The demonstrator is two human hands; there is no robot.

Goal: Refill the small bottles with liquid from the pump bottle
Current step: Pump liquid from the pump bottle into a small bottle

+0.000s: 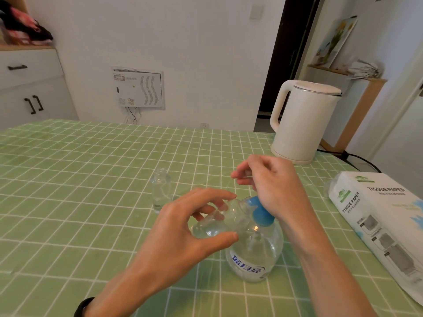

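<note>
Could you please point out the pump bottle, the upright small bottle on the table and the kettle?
pump bottle (261, 248), head view, on its clear body above the label.
upright small bottle (161, 191), head view, on its clear body.
kettle (304, 124), head view, on its white side wall.

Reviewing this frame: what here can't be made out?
Head view:
- Pump head: spout hidden under right hand.
- Held small bottle: fill level, clear, covered by left hand.
- Right fingers: whether they pinch anything, too small.
- Tissue pack: cut off by right edge.
</note>
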